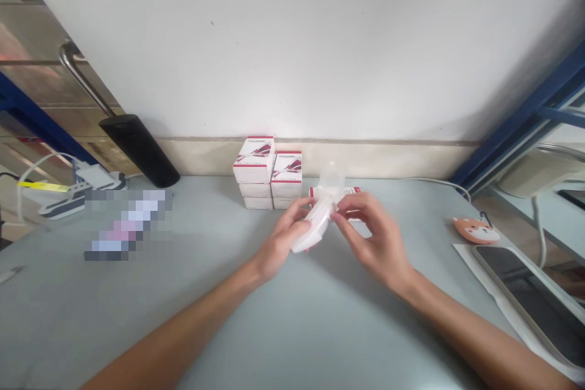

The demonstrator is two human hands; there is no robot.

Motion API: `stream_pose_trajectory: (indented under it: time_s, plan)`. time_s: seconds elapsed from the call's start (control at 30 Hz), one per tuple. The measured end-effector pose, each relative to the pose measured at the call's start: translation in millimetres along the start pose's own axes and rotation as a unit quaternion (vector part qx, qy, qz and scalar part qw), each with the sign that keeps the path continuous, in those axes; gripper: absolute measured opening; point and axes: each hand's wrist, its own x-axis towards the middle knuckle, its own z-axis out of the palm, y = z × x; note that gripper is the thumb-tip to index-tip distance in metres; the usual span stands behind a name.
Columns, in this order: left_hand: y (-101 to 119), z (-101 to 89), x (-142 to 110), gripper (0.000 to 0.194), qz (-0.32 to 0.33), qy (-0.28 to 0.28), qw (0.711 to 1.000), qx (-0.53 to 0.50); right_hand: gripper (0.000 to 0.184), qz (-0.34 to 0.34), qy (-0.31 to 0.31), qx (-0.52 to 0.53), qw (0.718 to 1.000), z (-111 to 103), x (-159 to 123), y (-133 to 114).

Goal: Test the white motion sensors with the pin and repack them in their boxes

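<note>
A smooth white elongated object (314, 226) is held tilted above the table, and its exact kind cannot be made out. Translucent plastic (331, 178) sticks up from its far end, like a thin bag or film. My left hand (281, 242) is closed around the near left side of the white object, thumb on top. At the object's right edge, my right hand (377, 236) is closed, with thumb and fingertips pinching near the base of the plastic. Just behind the hands lies a white box with red edging (351, 191), partly covered by them.
Stacked white-and-red boxes (254, 161) stand against the wall, left of the hands. A blurred-out phone-like item (128, 225) and a black cylinder (139, 149) are at left. To the right lie an orange animal-faced case (476, 230) and a phone (532, 301) on white paper.
</note>
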Motion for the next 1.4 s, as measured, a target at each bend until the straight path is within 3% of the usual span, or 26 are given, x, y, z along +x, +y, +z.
stream_pose_trajectory:
  time_s: [0.1, 0.17, 0.37, 0.53, 0.6, 0.67, 0.77, 0.83, 0.9, 0.97, 1.13, 1.23, 1.4]
  plan:
    - [0, 2.0, -2, 0.045, 0.015, 0.013, 1.000, 0.014, 0.022, 0.071, 0.001, 0.031, 0.997, 2, -1, 0]
    - [1, 2.9, -4, 0.047, 0.023, 0.025, 0.999, 0.027, 0.020, 0.081, -0.008, 0.020, 0.997, 2, 0, 0]
    - [6, 7.2, -4, 0.057, 0.014, 0.042, 0.997, 0.066, 0.012, 0.021, 0.023, 0.001, 1.000, -1, 0, -1]
    - [4, 10.0, 0, 0.048, 0.035, 0.067, 0.997, 0.018, 0.024, -0.071, -0.044, -0.025, 0.996, 5, -7, -2]
    - [3, 9.3, 1, 0.042, 0.038, 0.075, 0.996, -0.016, 0.026, -0.075, -0.065, -0.006, 0.995, 8, -10, -3]
    - [4, 8.3, 3, 0.033, 0.025, 0.071, 0.995, -0.068, 0.021, -0.044, -0.072, 0.028, 0.996, 10, -11, -5]
    - [6, 8.0, 3, 0.036, -0.008, 0.030, 0.987, -0.158, 0.013, 0.059, -0.013, 0.082, 0.995, 10, -7, -6]
    - [7, 8.9, 2, 0.043, -0.033, -0.002, 0.982, -0.185, 0.027, 0.155, 0.009, 0.116, 0.981, 8, -3, -4]
    - [5, 9.4, 2, 0.044, -0.049, -0.020, 0.982, -0.182, 0.041, 0.236, -0.034, 0.142, 0.961, 7, 2, 0]
    - [1, 8.4, 2, 0.044, -0.045, -0.024, 0.986, -0.157, 0.046, 0.267, -0.075, 0.146, 0.950, 4, 6, 4]
    - [-9, 2.0, 5, 0.046, 0.024, -0.012, 0.999, -0.031, 0.042, 0.226, -0.048, 0.109, 0.967, -6, 14, 11]
    - [-7, 3.4, 3, 0.052, 0.072, -0.012, 0.997, -0.009, 0.035, 0.173, -0.045, 0.062, 0.982, -11, 17, 11]
    - [-4, 4.6, 0, 0.045, 0.092, 0.008, 0.995, 0.041, 0.031, 0.125, -0.143, 0.062, 0.980, -11, 17, 13]
